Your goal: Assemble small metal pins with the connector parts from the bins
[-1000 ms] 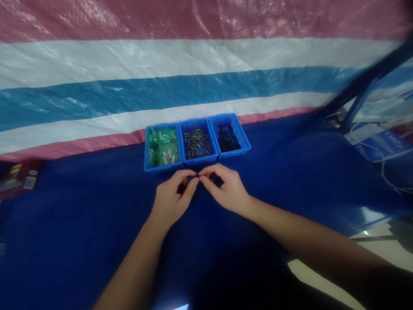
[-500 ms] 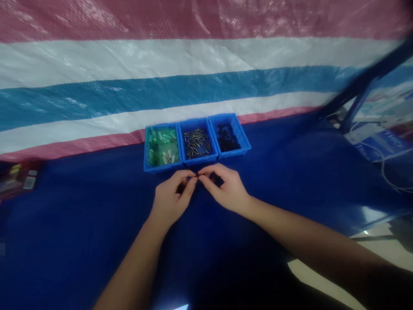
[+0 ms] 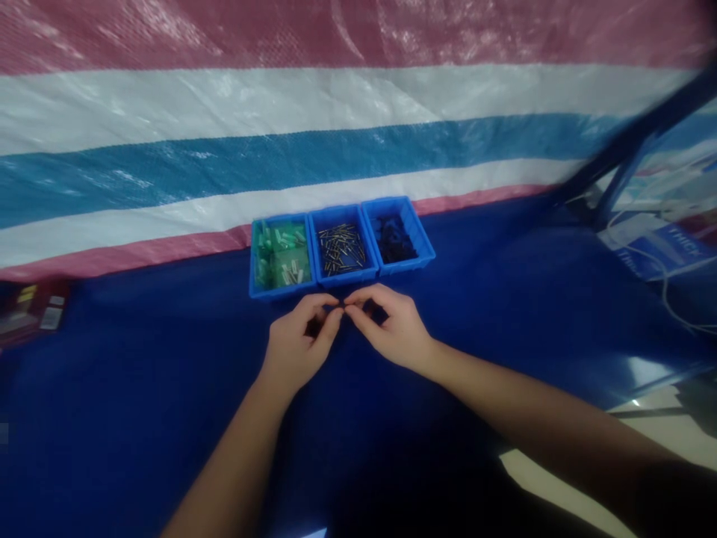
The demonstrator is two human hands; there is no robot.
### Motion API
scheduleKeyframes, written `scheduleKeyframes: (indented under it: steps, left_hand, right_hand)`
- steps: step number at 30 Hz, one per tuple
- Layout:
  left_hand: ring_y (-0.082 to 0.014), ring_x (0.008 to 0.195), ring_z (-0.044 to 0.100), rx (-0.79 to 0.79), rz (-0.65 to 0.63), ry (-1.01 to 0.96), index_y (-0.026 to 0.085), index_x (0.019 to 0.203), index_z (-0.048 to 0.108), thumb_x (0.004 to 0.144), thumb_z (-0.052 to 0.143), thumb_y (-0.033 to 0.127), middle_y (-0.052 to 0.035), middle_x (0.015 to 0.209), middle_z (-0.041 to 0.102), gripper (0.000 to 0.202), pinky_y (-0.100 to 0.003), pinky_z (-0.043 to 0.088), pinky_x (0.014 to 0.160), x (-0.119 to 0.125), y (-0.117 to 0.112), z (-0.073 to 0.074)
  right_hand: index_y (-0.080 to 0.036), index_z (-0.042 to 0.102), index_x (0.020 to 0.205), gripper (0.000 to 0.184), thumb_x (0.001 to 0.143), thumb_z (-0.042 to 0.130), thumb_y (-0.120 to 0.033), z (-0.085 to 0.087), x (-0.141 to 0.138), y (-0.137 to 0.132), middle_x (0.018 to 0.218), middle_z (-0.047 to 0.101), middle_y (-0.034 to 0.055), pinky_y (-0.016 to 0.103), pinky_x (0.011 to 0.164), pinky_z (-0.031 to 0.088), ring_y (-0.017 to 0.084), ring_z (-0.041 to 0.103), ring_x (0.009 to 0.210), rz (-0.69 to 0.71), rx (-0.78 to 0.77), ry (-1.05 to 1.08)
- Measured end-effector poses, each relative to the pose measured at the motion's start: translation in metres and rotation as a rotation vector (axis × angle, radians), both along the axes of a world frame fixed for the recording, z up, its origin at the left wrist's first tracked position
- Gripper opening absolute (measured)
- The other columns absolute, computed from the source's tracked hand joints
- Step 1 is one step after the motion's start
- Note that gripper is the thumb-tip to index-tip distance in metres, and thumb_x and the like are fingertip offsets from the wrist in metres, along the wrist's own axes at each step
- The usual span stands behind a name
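My left hand (image 3: 296,345) and my right hand (image 3: 388,329) meet fingertip to fingertip over the dark blue table cloth (image 3: 140,388), just in front of three small blue bins. Both hands pinch something tiny between thumb and forefinger; I cannot make out what it is. The left bin (image 3: 280,255) holds green pieces, the middle bin (image 3: 340,249) holds thin metal pins, and the right bin (image 3: 399,237) holds dark parts.
A striped red, white and blue tarp (image 3: 314,134) hangs behind the bins. A dark blue frame bar (image 3: 627,149) and white cables (image 3: 666,276) stand at the right. Small flat items (image 3: 33,308) lie at the far left edge.
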State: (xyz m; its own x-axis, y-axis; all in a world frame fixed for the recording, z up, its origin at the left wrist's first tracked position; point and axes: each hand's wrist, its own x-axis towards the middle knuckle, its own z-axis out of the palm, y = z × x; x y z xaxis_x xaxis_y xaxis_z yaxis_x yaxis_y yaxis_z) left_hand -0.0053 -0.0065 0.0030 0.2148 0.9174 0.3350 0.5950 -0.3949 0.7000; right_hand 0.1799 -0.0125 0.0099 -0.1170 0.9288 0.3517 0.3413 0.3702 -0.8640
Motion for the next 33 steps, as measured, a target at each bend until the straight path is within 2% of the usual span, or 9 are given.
scheduleKeyframes:
  steps: [7, 13, 20, 33]
  left_hand:
    - [-0.0076, 0.055, 0.057, 0.022, -0.006, 0.022, 0.021, 0.098, 0.068, 0.093, 0.06, 0.031, 0.0054, 0.064, 0.06, 0.013, -0.018, 0.045, 0.055, -0.0006, 0.0004, 0.0003]
    - [-0.0073, 0.053, 0.054, -0.004, 0.028, -0.01, 0.021, 0.105, 0.066, 0.093, 0.061, 0.029, 0.0069, 0.062, 0.057, 0.015, -0.018, 0.046, 0.058, 0.0022, -0.002, 0.0021]
    - [-0.0083, 0.055, 0.056, -0.002, 0.016, 0.007, 0.022, 0.101, 0.068, 0.093, 0.06, 0.03, 0.0062, 0.063, 0.058, 0.014, -0.02, 0.047, 0.061, 0.0018, -0.0022, 0.0028]
    - [-0.0072, 0.053, 0.055, 0.044, -0.016, 0.025, 0.022, 0.098, 0.068, 0.092, 0.061, 0.028, 0.0068, 0.062, 0.058, 0.011, -0.018, 0.046, 0.057, -0.0002, 0.0003, 0.0016]
  right_hand:
    - [-0.021, 0.071, 0.098, 0.008, 0.091, 0.066, -0.022, 0.0005, -0.0005, 0.0003, 0.088, 0.073, 0.0032, 0.029, 0.07, 0.057, 0.015, 0.068, 0.079, -0.009, 0.008, -0.009]
    - [-0.02, 0.071, 0.098, 0.008, 0.091, 0.066, -0.022, -0.0001, -0.0003, 0.0002, 0.088, 0.073, 0.0038, 0.028, 0.071, 0.057, 0.015, 0.069, 0.08, 0.0, 0.006, -0.006]
    - [-0.021, 0.071, 0.098, 0.009, 0.091, 0.066, -0.021, 0.0001, 0.0004, -0.0002, 0.089, 0.073, 0.0033, 0.028, 0.071, 0.057, 0.015, 0.068, 0.079, 0.003, 0.0, -0.01]
    - [-0.02, 0.071, 0.098, 0.009, 0.091, 0.066, -0.021, 0.0008, -0.0005, -0.0003, 0.087, 0.072, 0.0034, 0.028, 0.07, 0.057, 0.015, 0.068, 0.078, 0.003, -0.005, -0.004]
